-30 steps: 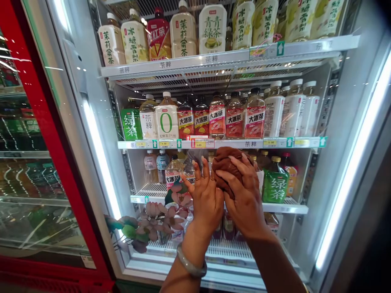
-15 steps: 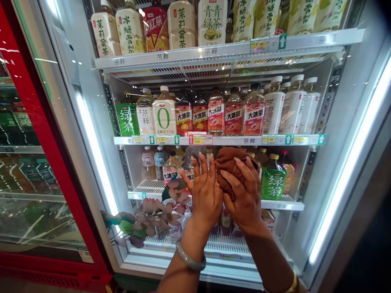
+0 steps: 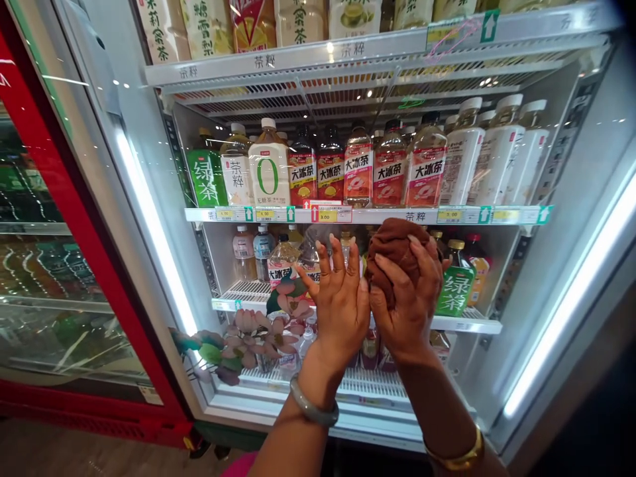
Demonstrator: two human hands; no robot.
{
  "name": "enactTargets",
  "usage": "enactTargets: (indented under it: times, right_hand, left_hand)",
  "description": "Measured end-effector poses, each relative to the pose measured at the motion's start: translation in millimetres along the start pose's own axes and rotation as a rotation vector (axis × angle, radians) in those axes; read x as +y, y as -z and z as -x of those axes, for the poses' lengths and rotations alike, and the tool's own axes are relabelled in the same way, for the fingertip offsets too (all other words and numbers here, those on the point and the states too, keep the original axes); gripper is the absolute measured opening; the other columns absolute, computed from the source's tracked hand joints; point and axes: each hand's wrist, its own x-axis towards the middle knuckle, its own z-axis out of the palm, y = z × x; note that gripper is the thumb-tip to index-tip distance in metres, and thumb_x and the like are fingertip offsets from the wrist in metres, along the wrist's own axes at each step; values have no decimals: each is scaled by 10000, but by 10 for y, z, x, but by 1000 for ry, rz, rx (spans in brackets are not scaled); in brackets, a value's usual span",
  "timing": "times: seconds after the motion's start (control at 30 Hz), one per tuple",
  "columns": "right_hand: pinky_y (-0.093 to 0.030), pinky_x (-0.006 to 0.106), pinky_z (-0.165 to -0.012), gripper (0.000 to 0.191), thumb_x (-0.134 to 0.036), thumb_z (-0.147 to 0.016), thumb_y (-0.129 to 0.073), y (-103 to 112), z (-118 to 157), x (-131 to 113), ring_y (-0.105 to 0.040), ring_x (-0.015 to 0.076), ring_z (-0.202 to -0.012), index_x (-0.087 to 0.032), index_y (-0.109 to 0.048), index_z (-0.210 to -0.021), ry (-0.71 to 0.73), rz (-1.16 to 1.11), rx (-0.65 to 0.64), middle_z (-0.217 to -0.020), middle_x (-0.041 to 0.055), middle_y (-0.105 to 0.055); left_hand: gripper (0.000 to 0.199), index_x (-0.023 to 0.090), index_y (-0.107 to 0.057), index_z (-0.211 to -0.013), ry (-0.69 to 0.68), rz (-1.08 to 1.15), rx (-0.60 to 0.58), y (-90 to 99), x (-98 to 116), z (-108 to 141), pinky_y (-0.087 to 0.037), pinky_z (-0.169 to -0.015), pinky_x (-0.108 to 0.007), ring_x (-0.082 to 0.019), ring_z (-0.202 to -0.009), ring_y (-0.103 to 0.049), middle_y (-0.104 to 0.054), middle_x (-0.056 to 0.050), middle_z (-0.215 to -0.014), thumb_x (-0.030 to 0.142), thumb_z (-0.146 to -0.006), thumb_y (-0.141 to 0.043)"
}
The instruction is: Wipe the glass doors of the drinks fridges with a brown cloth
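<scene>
My right hand (image 3: 408, 301) grips a bunched brown cloth (image 3: 400, 245), its fingers bent over the folds. Beside it, my left hand (image 3: 340, 311) is raised with the fingers apart and nothing in it; the two hands nearly touch at the thumbs. Both are in front of a lit drinks cooler, at what looks like its glass door, which shows reflections and a pink flower decal (image 3: 261, 334). Whether the left palm touches the glass is hidden. Behind the hands, bottles on the lower shelves are partly covered.
Rows of bottled tea stand on the cooler's middle shelf (image 3: 377, 215), with more bottles above and below. A green-labelled bottle (image 3: 456, 285) shows right of the cloth. To the left is another cooler with a red frame (image 3: 94, 258). Light strips (image 3: 154, 232) run along the sides.
The cloth and right hand have shifted right and slightly up. My left hand has moved slightly right, still spread. The view has tilted down and come closer to the shelves.
</scene>
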Motion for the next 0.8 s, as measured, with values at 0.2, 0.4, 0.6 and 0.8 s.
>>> enactTargets:
  times: [0.2,0.4,0.6,0.8]
  right_hand:
    - [-374,647,-1234,389,-255,-912,-658,188,21,335,-476,351,-1496,-275,-656,-1300,46,53,82,-1535,111,-517]
    - [-271,720,-1246,483,-322,-933,-638,77,-73,209,-318,414,-1583,-233,-603,-1407,-64,63,79,-1660,171,-378]
    - [-409,620,-1212,341,-346,-918,-652,47,124,220,-457,329,-1502,-287,-659,-1254,193,51,22,-1544,79,-497]
    - [-338,642,-1226,436,-323,-936,-602,288,-123,401,-416,358,-1535,-171,-648,-1342,62,127,24,-1568,194,-463]
  left_hand:
    - [693,222,-67,-1697,-32,-7,53,-58,5,-27,37,-1354,-526,-216,-1653,17,-67,-83,-1772,289,-1087,-389]
    - [724,206,-38,-1696,-144,-78,104,-139,-57,-19,28,-1369,-481,-191,-1652,-33,-169,-78,-1761,250,-1074,-406]
    - [691,235,-7,-1700,-149,-67,100,-179,-72,6,41,-1365,-455,-158,-1650,-46,-268,-57,-1752,243,-1078,-307]
    - [583,276,-255,-1670,5,-6,-76,-114,5,-46,108,-1346,-468,-163,-1649,2,-292,9,-1746,344,-1092,-264]
